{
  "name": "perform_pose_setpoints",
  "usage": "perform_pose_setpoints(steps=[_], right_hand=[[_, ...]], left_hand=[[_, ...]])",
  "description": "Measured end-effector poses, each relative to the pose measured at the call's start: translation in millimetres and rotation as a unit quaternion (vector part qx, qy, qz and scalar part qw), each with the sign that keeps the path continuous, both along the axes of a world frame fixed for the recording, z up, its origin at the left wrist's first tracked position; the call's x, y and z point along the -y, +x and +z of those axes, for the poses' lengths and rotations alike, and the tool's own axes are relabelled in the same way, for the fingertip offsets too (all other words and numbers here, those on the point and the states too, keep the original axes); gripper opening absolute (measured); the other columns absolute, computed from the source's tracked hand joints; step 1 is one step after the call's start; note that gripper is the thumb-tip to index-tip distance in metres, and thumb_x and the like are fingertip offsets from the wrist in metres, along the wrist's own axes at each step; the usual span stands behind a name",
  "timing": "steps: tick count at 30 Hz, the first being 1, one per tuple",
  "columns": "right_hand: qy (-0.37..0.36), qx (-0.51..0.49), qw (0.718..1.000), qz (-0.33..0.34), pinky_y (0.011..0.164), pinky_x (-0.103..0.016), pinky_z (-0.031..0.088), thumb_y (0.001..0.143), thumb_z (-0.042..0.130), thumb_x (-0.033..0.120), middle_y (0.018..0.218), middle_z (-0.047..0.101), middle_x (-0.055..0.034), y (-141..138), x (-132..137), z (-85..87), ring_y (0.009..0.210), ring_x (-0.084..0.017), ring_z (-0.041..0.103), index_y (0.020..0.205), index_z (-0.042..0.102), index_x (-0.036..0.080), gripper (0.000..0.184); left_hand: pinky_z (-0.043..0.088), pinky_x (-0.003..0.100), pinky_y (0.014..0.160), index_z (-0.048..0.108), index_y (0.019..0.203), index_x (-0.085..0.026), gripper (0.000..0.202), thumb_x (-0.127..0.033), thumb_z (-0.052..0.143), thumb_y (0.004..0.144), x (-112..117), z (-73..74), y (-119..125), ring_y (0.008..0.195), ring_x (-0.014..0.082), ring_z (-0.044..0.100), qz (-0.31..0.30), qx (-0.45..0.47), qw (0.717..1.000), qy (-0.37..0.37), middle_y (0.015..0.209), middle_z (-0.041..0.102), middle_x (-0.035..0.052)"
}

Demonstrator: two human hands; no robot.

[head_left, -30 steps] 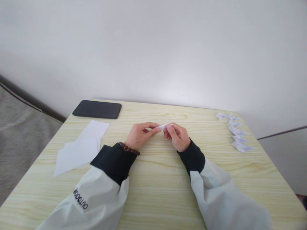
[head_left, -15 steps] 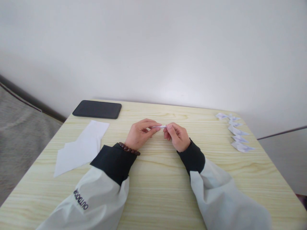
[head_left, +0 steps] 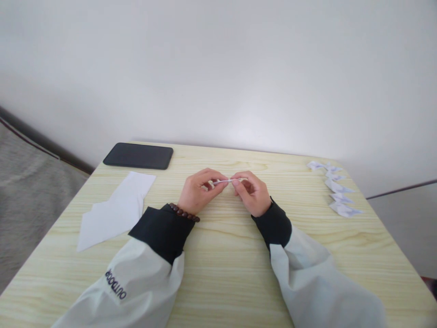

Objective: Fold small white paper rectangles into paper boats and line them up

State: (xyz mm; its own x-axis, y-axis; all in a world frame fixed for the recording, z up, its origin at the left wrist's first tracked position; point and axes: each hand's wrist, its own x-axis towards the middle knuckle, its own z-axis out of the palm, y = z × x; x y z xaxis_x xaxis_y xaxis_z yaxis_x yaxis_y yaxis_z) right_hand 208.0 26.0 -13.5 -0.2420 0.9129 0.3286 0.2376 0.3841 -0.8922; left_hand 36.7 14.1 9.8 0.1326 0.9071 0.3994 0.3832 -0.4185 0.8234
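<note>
A small piece of folded white paper (head_left: 222, 181) is seen nearly edge-on between my hands, over the middle of the table. My left hand (head_left: 202, 189) pinches its left part between thumb and fingers. From the other side, my right hand (head_left: 251, 191) grips the right end with thumb and index finger, its other fingers curled in. The fingertips of both hands almost meet, and they cover much of the paper, so its folded shape cannot be made out.
White paper sheets (head_left: 114, 209) lie overlapping left of my left arm. Behind them rests a black phone (head_left: 138, 156). Several folded white paper figures (head_left: 337, 186) form a row by the right edge of the wood-grain table (head_left: 232, 273). A white wall (head_left: 218, 73) rises behind.
My right hand's fingertips have shifted slightly left along the paper, closer to my left fingertips, and the index finger now reaches over the top. My left hand stays nearly in place.
</note>
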Motion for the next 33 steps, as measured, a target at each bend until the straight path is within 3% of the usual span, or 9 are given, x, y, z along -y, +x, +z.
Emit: perform_pose_setpoints(steps=[4,11,18,23,33], right_hand=[[0.031,0.006,0.999,0.003,0.048,-0.022,0.044,0.085,0.053,0.035,0.085,0.06,-0.0033,-0.3,-0.4,1.8,0.053,-0.008,0.053,0.086,0.058,0.018,0.017],[0.036,0.052,0.998,-0.005,0.047,-0.022,0.042,0.083,0.054,0.035,0.067,0.059,-0.0004,-1.2,2.4,7.2,0.047,-0.008,0.049,0.081,0.059,0.018,0.017],[0.091,0.088,0.992,-0.01,0.05,-0.022,0.043,0.084,0.053,0.031,0.069,0.061,-0.0012,-2.7,4.7,8.4,0.049,-0.008,0.05,0.08,0.059,0.018,0.015],[0.055,0.085,0.995,0.001,0.049,-0.021,0.043,0.087,0.047,0.033,0.062,0.059,-0.0003,-1.8,5.4,9.1,0.049,-0.009,0.052,0.083,0.058,0.018,0.02],[-0.011,0.032,0.999,-0.009,0.044,-0.02,0.039,0.088,0.045,0.043,0.053,0.053,0.0018,-0.9,3.6,5.7,0.044,-0.009,0.048,0.085,0.056,0.017,0.029]], left_hand=[[0.046,0.019,0.054,0.068,0.079,-0.016,0.01,-0.023,0.061,0.077,1.1,1.6,0.8,0.071,0.012,0.06,0.008,-0.016,1.0,0.011,0.08,0.067,0.0038],[0.044,0.019,0.052,0.064,0.072,-0.016,0.007,-0.02,0.058,0.075,3.2,1.7,2.1,0.062,0.0097,0.055,0.019,-0.048,0.998,0.043,0.073,0.065,0.0014],[0.044,0.019,0.053,0.066,0.074,-0.015,0.01,-0.019,0.057,0.077,3.2,1.3,1.7,0.061,0.0091,0.055,0.006,-0.058,0.997,0.058,0.074,0.066,0.0024],[0.047,0.019,0.056,0.069,0.076,-0.016,0.014,-0.021,0.055,0.078,3.0,0.9,2.2,0.062,0.0097,0.057,0.013,-0.059,0.998,0.025,0.073,0.068,0.0019],[0.051,0.021,0.066,0.069,0.098,-0.015,0.029,-0.016,0.047,0.079,0.5,-1.4,0.0,0.066,0.0108,0.063,-0.039,-0.036,0.998,-0.045,0.074,0.069,0.0021]])
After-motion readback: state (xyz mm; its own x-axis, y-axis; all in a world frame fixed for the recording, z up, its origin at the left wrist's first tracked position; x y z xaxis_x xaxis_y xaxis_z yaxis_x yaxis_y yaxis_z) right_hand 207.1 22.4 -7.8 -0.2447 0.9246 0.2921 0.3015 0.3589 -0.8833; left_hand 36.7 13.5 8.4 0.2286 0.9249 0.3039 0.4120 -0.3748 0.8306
